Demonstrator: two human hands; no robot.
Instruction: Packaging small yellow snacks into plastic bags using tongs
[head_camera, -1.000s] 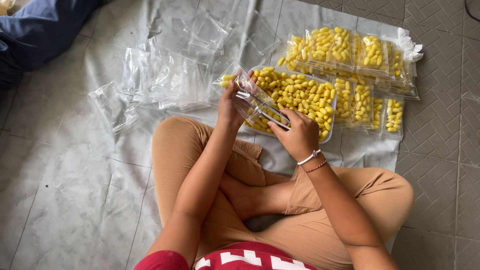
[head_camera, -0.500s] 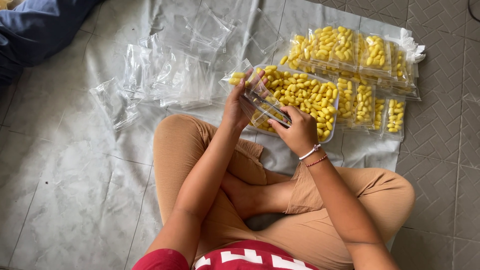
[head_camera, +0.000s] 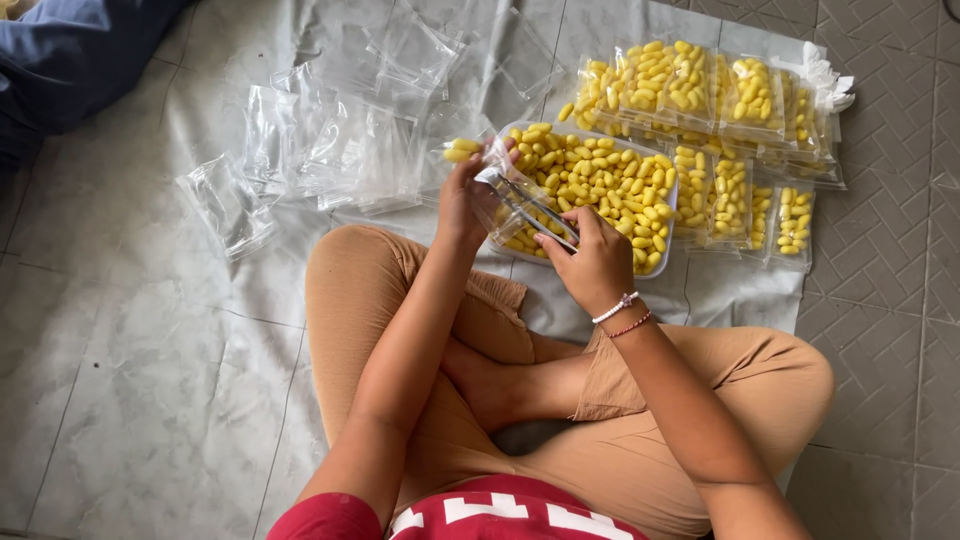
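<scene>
Clear empty bags (head_camera: 330, 150) are lying at ten o'clock. The left hand (head_camera: 465, 195) is gripping a transparent pouch (head_camera: 525, 200), now lifted slightly higher than a second ago; the right hand (head_camera: 595, 262) is pinching its lower edge above the yellow-pellet tray (head_camera: 600, 180). Filled packs (head_camera: 720, 110) are sitting at two o'clock.

head view, looking steeply down, close

The little bag (head_camera: 525, 205) in the hands is clear, shiny plastic, like the empty bags (head_camera: 330, 140) on the smooth grey plastic sheet (head_camera: 200, 260), the yellow pieces (head_camera: 600, 180) look smooth and a bit glossy, and the tan trousers (head_camera: 640, 450) are soft matt cloth.
</scene>
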